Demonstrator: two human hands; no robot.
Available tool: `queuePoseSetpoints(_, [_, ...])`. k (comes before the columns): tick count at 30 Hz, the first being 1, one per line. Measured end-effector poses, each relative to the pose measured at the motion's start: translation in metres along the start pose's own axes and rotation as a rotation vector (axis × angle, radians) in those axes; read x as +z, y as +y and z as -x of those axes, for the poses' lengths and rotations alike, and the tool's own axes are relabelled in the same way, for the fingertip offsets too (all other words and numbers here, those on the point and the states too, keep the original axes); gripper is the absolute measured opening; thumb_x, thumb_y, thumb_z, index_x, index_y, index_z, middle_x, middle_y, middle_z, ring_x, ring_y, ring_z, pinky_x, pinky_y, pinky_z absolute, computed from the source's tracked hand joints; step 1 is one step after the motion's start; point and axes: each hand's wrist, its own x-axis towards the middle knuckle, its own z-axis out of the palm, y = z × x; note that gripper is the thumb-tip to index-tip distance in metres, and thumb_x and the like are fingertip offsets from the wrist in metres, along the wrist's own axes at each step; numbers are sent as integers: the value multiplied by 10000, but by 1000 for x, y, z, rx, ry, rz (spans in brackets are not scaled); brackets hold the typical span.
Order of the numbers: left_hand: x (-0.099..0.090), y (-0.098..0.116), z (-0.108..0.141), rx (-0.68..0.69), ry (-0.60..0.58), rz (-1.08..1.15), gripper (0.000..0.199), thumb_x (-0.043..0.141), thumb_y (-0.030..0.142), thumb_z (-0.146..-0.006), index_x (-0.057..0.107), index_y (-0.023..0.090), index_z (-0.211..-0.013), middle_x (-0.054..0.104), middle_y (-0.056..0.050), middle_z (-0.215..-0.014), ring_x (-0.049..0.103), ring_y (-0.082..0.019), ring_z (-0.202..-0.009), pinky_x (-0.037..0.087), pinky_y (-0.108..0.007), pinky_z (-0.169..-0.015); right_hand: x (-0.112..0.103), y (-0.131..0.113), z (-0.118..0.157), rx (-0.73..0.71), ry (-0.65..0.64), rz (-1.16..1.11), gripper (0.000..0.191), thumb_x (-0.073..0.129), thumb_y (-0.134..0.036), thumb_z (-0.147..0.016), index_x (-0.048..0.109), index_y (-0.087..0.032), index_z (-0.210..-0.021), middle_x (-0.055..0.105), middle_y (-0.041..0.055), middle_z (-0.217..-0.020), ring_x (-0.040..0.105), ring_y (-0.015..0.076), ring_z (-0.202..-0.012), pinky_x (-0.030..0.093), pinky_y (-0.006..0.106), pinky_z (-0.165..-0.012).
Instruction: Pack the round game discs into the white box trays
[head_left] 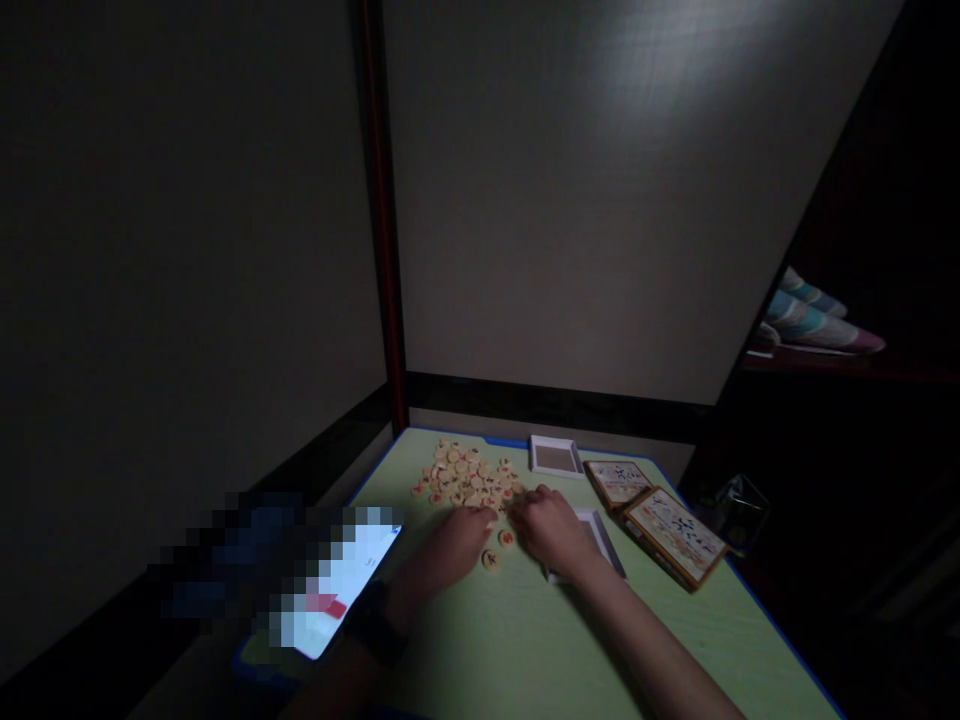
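Observation:
A loose heap of round wooden pieces [465,475] with red and black characters lies on the green table. At the heap's near edge is my left hand [459,545], its fingers closed around something too small to make out. My right hand [551,525] is just to the right, fingers curled down by the heap's right edge; what they hold, if anything, is hidden. Between and below the hands lie a red-marked piece [506,538] and a black-marked piece [490,560]. A white open box [606,545] is partly covered by my right hand and forearm.
Another white open box [556,456] stands at the table's back edge. Two patterned box lids [616,482] [675,533] lie at the right, one partly over the other. A lit phone [341,590] is at the left. The green table [510,650] has a blue edge; walls rise behind it.

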Motion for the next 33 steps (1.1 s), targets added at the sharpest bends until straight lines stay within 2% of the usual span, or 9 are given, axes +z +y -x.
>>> queuePoseSetpoints(2, [-3, -4, -1, 27, 16, 70, 251, 436, 137, -889, 644, 196, -1017, 702, -59, -1028, 618, -190, -955, 466, -296, -880, 1, 0, -1, -2, 8, 5, 253, 445, -193, -963, 695, -159, -950, 715, 127, -974, 591, 268, -976, 377, 342, -810])
queuePoseSetpoints(7, [-5, -10, -6, -63, -12, 143, 236, 507, 92, -755, 670, 170, -907, 701, -26, -890, 610, -160, -794, 471, -254, -750, 1, -1, -2, -2, -9, -18, 229, 449, -159, -953, 677, -154, -971, 717, 118, -980, 585, 253, -975, 377, 327, -813])
queuePoseSetpoints(10, [-5, -11, -8, -41, -2, 75, 189, 522, 123, -769, 681, 176, -855, 701, -29, -868, 611, -173, -811, 460, -271, -780, 2, -1, -2, -30, -5, -12, 228, 445, -150, -956, 670, -148, -993, 713, 122, -976, 582, 250, -970, 378, 321, -830])
queuePoseSetpoints(15, [-6, -11, -8, -10, 5, 12, 192, 528, 161, -814, 690, 193, -913, 718, -41, -918, 622, -196, -878, 454, -289, -827, 2, 4, -1, -50, -2, -53, 242, 464, -128, -938, 670, -155, -1061, 714, 114, -959, 576, 247, -971, 383, 310, -848])
queuePoseSetpoints(18, [-5, -10, -8, -5, 6, -19, 136, 562, 162, -797, 689, 189, -836, 710, -35, -908, 617, -194, -867, 455, -290, -833, 1, 9, -1, -17, -17, -185, 261, 508, -85, -873, 707, -175, -1014, 715, 86, -897, 581, 223, -951, 393, 272, -821])
queuePoseSetpoints(23, [-5, -9, -6, 18, 16, -80, 157, 572, 185, -832, 725, 192, -865, 667, -52, -996, 601, -202, -973, 448, -298, -901, 4, 18, -3, 15, -71, -360, 284, 527, -44, -792, 757, -203, -846, 705, 46, -798, 569, 209, -937, 385, 250, -794])
queuePoseSetpoints(28, [-4, -12, -3, 18, 13, -117, 170, 567, 205, -874, 737, 199, -876, 643, -52, -980, 588, -203, -987, 442, -297, -897, 7, 19, -3, -23, -46, -336, 257, 514, -62, -813, 711, -199, -721, 650, 32, -710, 544, 208, -900, 363, 252, -781])
queuePoseSetpoints(33, [-1, -14, -1, -3, 63, -115, 155, 582, 213, -889, 735, 206, -909, 634, -52, -1005, 580, -201, -997, 440, -288, -890, 3, 13, -1, -47, -27, -270, 247, 512, -51, -818, 699, -192, -740, 680, 41, -788, 543, 199, -903, 353, 255, -794])
